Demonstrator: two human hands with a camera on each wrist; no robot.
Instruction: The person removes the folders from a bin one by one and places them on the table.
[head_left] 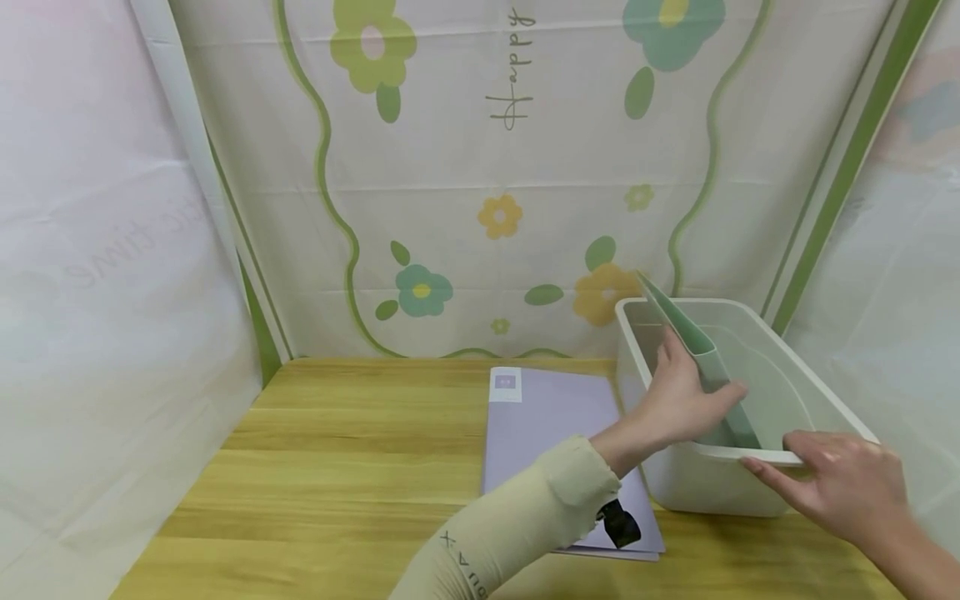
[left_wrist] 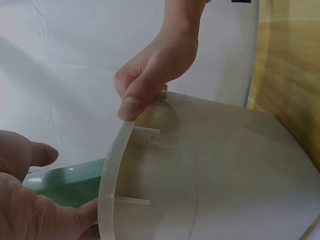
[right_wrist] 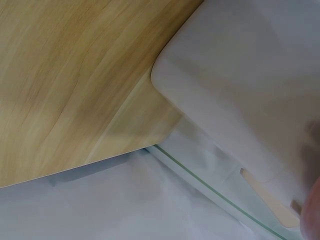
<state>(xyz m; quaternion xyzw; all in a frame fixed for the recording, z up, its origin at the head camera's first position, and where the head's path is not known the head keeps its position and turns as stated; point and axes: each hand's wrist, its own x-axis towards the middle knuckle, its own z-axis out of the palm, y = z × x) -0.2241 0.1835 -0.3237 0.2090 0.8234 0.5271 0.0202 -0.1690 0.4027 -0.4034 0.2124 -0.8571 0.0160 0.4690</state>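
Head view, and the action sits on the right side of the wooden table [head_left: 360, 450], where the left hand [head_left: 675, 400] has a green folder [head_left: 686, 325] pinched, thumb on its right face and fingers on the other. That folder is partly inside the white bin [head_left: 720, 483], tilted, its far end poking up above the far left of the rim and its near end down inside, close to the near wall; whether it touches the bottom, I cannot tell. Over on the right, the right hand [head_left: 851, 479] grips the bin's rim toward the near right corner, fingers hooked over the top, thumb outside. Just left of the bin, flat on the table, lies a purple folder [head_left: 551, 425] with a white label [head_left: 506, 384] at its far left corner, the forearm in its pale sleeve [head_left: 525, 517] crossing above its near part. A black object [head_left: 621, 525] shows by the cuff, against the purple cover; resting there or fixed to the wrist, I cannot tell. Left wrist view backs up both grips: green folder between thumb and fingers, right thumb pressed on the rim. Right wrist view gives mostly table and the bin's outer wall, with a sliver of hand at the edge. Behind it all hangs a flowered cloth [head_left: 450, 150].
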